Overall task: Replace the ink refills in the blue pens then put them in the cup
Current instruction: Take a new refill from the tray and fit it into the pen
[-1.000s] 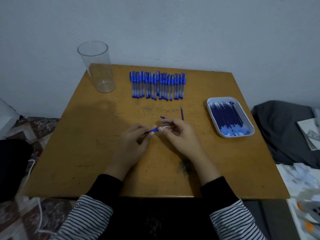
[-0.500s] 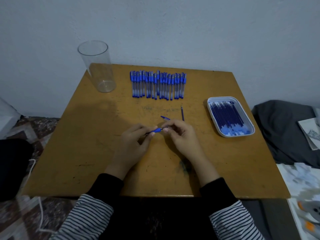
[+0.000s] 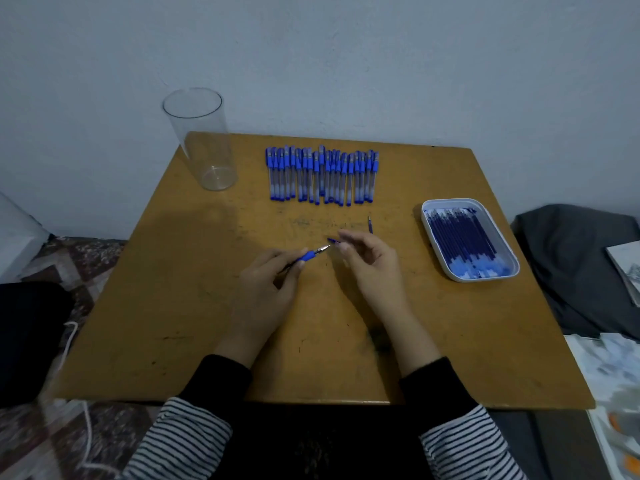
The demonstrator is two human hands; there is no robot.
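Just beyond the left hand [image 3: 268, 289], the pen [image 3: 309, 255] juts from its grip.

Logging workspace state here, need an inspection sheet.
Surface: scuffed wooden table.
Job's things: empty clear cup upright far-left; row of blue pens at far edge; tray of refills right.
Clutter: loose refill and small blue piece by right hand.
Hands: left hand grips a pen; right hand open, beside its tip.
Cables: white cord on floor, left.
Surroundings: grey wall, patterned rug, dark cloth, papers right.
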